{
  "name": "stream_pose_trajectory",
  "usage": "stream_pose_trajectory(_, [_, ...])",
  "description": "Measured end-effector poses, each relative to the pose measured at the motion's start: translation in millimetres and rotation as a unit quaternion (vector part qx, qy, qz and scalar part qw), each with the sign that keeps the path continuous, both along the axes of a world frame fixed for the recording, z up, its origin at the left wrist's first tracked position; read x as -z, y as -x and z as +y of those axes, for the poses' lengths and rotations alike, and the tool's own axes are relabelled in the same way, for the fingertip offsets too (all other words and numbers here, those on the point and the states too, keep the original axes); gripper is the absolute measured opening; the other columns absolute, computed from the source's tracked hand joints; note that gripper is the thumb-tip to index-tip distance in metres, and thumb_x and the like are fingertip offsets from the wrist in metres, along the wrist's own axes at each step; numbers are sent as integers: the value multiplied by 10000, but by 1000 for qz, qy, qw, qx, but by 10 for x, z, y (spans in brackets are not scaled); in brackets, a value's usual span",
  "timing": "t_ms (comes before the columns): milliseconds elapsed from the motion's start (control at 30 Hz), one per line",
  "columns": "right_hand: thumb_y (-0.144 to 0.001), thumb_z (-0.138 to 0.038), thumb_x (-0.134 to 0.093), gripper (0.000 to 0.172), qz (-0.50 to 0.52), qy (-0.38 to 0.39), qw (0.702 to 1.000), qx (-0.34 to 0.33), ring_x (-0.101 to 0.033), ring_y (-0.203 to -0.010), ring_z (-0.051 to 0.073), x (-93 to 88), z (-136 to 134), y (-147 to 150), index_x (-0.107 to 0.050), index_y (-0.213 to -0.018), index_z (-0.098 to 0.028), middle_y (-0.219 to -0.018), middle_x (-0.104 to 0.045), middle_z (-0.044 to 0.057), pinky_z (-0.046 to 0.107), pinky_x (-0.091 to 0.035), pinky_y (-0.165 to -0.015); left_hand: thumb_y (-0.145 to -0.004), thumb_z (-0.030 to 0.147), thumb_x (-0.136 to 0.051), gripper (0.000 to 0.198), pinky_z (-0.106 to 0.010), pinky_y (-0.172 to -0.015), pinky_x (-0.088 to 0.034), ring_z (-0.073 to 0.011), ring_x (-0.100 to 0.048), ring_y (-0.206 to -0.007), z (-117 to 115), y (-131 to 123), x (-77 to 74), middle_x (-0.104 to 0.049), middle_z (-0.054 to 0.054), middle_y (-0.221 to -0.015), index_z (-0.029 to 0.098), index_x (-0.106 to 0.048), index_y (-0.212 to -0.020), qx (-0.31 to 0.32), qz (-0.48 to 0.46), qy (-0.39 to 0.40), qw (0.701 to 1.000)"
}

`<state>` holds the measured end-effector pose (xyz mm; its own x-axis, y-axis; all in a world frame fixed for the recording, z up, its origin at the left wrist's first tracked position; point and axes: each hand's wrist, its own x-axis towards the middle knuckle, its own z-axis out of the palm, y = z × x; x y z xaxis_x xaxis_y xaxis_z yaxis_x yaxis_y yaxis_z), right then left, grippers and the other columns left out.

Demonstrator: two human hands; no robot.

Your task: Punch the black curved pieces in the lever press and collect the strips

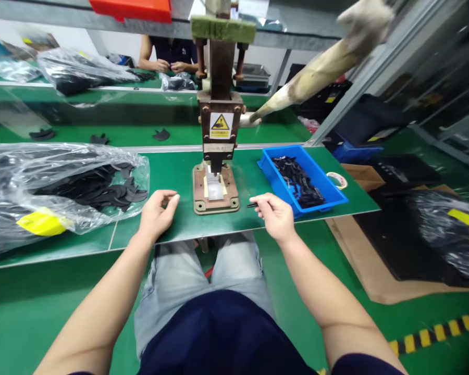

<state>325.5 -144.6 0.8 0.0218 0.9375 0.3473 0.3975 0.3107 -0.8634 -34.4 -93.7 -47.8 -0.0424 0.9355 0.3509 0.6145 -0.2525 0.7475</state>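
My right hand (276,214) is closed in a pinch, with the end of a small dark strip-like piece (252,205) sticking out past the fingertips. It is over the green bench, between the press and a blue bin (266,165). Loosely curled, my left hand (156,214) rests near the bench's front edge, thumb apart from the fingers and nothing visible in it. Between both hands stands a press (220,125) with a warning label. Its metal base (200,203) holds a pale block (216,191) under the ram. Small black pieces (297,179) fill part of the bin.
On the left lies a clear plastic bag (74,161) of curved black parts (117,194). A tape roll (336,180) sits right of the bin. Several black parts lie on the ledge behind. A pale wrapped tube (308,78) slants overhead. Across the bench, another person's hands (171,66) are visible.
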Motion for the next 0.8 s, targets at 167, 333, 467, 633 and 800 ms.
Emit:
stream_pose_trajectory(167, [-1067, -409, -489, 339, 37, -21, 994, -98, -671, -754, 99, 258, -250, 588, -761, -1225, -283, -1007, -717, 45, 274, -601, -676, -965, 377, -742, 286, -364, -856, -582, -198, -710, -916, -594, -413, -308, -741, -56, -1005, 224, -680, -1198, 164, -15, -109, 980])
stream_pose_trajectory(333, [-1050, -326, -521, 343, 13, -64, 985, -160, -694, -892, 152, 302, -319, 778, -729, -1320, -286, -1027, -740, 63, 356, -638, -835, -944, 268, -791, 336, -390, -863, -594, -211, -738, -954, -903, -586, -358, -775, -65, -1072, 257, -655, -1252, 233, -35, -148, 960])
stream_pose_trajectory(467, [-1039, -250, -532, 368, -4, -93, 979, -183, -706, -991, 154, 298, -311, 814, -706, -1360, -293, -1066, -753, 59, 355, -633, -904, -947, 220, -785, 300, -379, -864, -596, -200, -751, -939, -918, -562, -311, -791, -51, -1059, 262, -674, -1222, 225, -46, -153, 961])
stream_pose_trajectory(633, [-1037, -218, -525, 378, -18, -106, 977, -184, -703, -959, 143, 328, -331, 845, -698, -1366, -286, -1032, -742, 54, 330, -630, -864, -959, 222, -775, 274, -376, -864, -613, -200, -758, -968, -935, -583, -324, -789, -60, -1061, 261, -686, -1215, 220, -46, -153, 962])
stream_pose_trajectory(800, [-1029, -250, -553, 439, -50, -106, 978, -171, -706, -1019, 166, 261, -206, 744, -627, -1460, -285, -1106, -741, 66, 379, -635, -945, -988, 184, -728, 132, -358, -878, -608, -182, -760, -955, -719, -524, -289, -795, -46, -1028, 255, -722, -1099, 211, -23, -163, 963])
